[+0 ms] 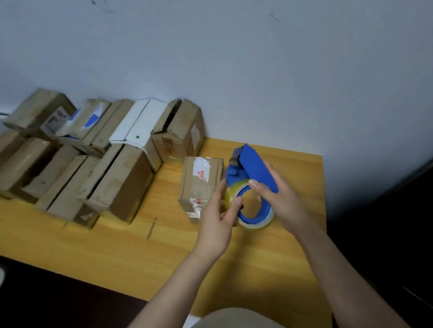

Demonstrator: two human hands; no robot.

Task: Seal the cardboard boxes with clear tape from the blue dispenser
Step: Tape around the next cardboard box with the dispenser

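Note:
A blue tape dispenser (250, 168) with a roll of clear tape (255, 220) is held above the wooden table (128, 253). My right hand (279, 199) grips the dispenser's blue body from the right. The fingers of my left hand (218, 218) pinch the roll's left side, one fingertip at its core. A small cardboard box (201, 182) with torn white labels stands just left of the dispenser, partly behind my left hand.
Several cardboard boxes (119, 181) and one white box (140, 127) are packed in rows at the table's back left, against the pale wall (250, 50). The table's right edge drops to a dark area (408, 222). A pale lap shows at the bottom.

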